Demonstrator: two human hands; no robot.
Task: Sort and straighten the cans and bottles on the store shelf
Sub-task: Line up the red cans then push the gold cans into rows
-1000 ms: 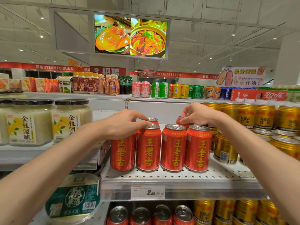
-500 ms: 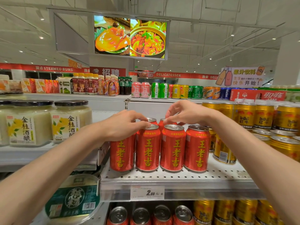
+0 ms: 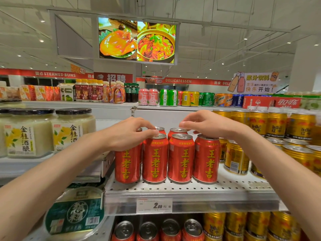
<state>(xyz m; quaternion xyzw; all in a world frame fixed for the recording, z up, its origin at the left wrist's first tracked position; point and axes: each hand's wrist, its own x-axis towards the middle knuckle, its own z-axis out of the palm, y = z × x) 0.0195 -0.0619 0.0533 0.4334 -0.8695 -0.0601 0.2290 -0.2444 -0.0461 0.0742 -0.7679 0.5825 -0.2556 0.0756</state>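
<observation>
Four red herbal-tea cans [image 3: 180, 158] stand in a straight front row on the perforated shelf [image 3: 173, 188], yellow characters facing out. Two more red cans [image 3: 177, 130] show behind them. My left hand [image 3: 128, 133] is curled over the top of the leftmost front can [image 3: 127, 164], its fingertips touching the rim of the second can [image 3: 155, 158]. My right hand [image 3: 208, 124] reaches over the rightmost front can [image 3: 206, 159]; its curled fingers and thumb pinch the top of the back-row can behind it.
Gold Red Bull cans [image 3: 236, 157] crowd the shelf just right of the red row. Large white jars [image 3: 29, 133] fill the neighbouring shelf on the left, a green-lidded tub [image 3: 74, 216] below them. More red and gold cans [image 3: 147, 230] stand under the price tag [image 3: 154, 205].
My right hand has moved left from the rightmost can's top, and the back-row red can under it has slid left. My left hand stays on the leftmost can.
</observation>
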